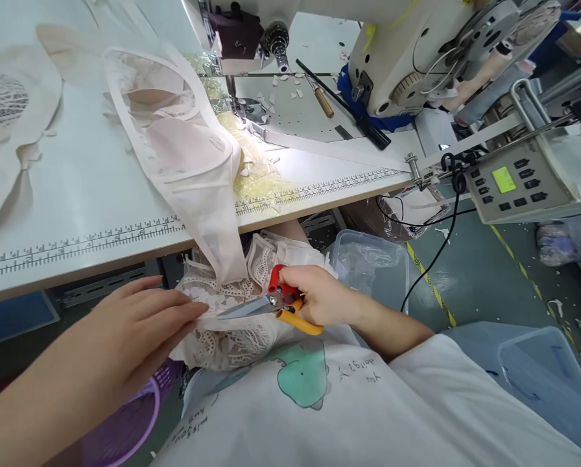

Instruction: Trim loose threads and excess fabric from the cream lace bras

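Note:
My right hand is wrapped round a pair of scissors with one red and one orange handle. Their blades point left, toward the fingertips of my left hand. Between those fingertips is pinched the edge of a white lace bra, which lies bunched in my lap. The blades lie along this pale edge; whether they are touching it I cannot tell. Another white bra with padded cups lies on the table, its band hanging over the front edge down to the lace.
A sewing machine stands on the table, which has a printed ruler along its front. An awl, a black-handled tool and fabric scraps lie near the needle. A control box, clear bin and purple basket are around me.

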`<state>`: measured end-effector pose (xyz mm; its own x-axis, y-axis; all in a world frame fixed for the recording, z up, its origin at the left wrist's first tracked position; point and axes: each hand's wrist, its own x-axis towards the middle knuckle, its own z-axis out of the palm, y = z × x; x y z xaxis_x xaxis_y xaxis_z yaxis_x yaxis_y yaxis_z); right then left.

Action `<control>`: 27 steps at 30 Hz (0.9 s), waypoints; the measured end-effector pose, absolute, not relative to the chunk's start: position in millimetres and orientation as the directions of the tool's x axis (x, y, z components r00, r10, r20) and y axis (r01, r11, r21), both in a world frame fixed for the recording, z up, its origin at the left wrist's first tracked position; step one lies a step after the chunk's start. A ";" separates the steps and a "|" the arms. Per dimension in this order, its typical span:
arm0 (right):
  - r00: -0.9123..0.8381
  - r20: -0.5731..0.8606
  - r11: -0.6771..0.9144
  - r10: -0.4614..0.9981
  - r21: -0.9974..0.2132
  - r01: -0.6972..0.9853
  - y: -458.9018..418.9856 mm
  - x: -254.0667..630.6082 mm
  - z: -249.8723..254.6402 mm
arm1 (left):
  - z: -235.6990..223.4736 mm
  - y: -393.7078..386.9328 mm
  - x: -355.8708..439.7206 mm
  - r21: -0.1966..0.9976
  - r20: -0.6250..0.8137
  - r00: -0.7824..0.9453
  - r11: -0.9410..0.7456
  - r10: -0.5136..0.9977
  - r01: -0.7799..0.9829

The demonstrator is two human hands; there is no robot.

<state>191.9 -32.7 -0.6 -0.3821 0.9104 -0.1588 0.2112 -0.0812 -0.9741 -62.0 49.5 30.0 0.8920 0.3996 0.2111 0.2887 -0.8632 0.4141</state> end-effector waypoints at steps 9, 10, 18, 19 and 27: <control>-0.354 -0.165 -0.057 0.920 -0.953 0.297 -40.2 200.3 -2.6 | 26.1 50.2 -74.5 0.789 -0.056 0.636 -0.356 0.770 0.501; -0.348 -0.162 -0.045 0.923 -0.946 0.322 -42.4 201.7 -2.4 | 28.6 50.3 -68.6 0.834 -0.054 0.628 -0.310 0.776 0.455; -0.385 -0.129 0.033 0.914 -0.922 0.386 -61.8 209.2 -5.8 | 36.0 54.5 -47.1 0.934 -0.314 0.720 0.064 0.618 0.353; -0.386 -0.103 0.056 0.917 -0.924 0.378 -63.7 209.2 -6.4 | 36.4 53.5 -47.3 0.934 -0.306 0.730 0.042 0.611 0.356; -0.316 -0.084 0.020 0.945 -0.950 0.312 -72.3 207.8 -16.8 | 40.0 22.0 -25.5 0.928 -0.074 0.561 -0.150 0.824 0.342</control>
